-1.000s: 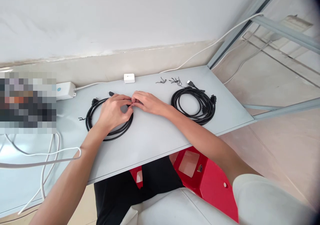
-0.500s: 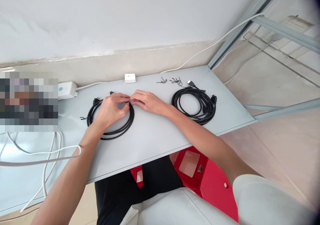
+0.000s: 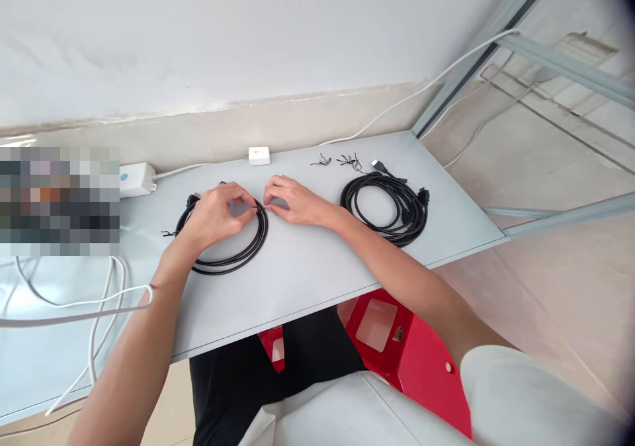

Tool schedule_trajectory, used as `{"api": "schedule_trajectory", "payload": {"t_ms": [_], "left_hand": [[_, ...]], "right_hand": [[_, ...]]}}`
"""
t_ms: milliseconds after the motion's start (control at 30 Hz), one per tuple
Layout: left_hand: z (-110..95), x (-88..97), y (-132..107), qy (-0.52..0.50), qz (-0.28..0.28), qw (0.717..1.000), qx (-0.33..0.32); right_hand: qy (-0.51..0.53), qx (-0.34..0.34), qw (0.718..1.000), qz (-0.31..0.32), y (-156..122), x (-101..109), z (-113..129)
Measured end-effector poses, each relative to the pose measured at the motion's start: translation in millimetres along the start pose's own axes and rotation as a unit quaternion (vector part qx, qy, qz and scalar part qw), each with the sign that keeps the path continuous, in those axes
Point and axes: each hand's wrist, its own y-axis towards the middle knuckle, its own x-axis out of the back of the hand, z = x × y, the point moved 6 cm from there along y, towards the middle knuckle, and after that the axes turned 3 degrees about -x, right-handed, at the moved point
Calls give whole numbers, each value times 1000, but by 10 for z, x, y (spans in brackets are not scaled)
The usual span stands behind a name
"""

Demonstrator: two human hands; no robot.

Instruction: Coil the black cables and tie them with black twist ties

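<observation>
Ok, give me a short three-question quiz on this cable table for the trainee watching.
1. True or false: the left hand and right hand are both at the left-side black coiled cable on the grey tabletop.
2. What lies just behind the right-side black coiled cable? A) loose black twist ties B) scissors C) a red cup
3. Fill in: the small white square block sits near the tabletop's ___ edge.
Key: 1 true; 2 A; 3 far.

Matt black rubbery cable coil on a smooth, matt grey table; smooth white plastic adapter; glossy red plastic stool; faintly rough plaster wall.
</observation>
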Motion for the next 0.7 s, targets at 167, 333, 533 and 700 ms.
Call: {"api": "schedule_trajectory", "payload": {"t_ms": [167, 333, 533, 700], "left_hand": [[-33, -19, 2, -3, 0, 999, -42], [-58, -39, -17, 30, 25, 995, -88], [-46, -70, -20, 23, 79, 992, -96], [44, -79, 1, -7, 83, 990, -118]], "right_hand": [[-20, -7, 1000, 17, 21, -66, -23], [-45, -19, 999, 22, 5, -53, -9], [-39, -28, 999, 20, 3, -10, 5], [-41, -35, 998, 28, 7, -7, -1]]}}
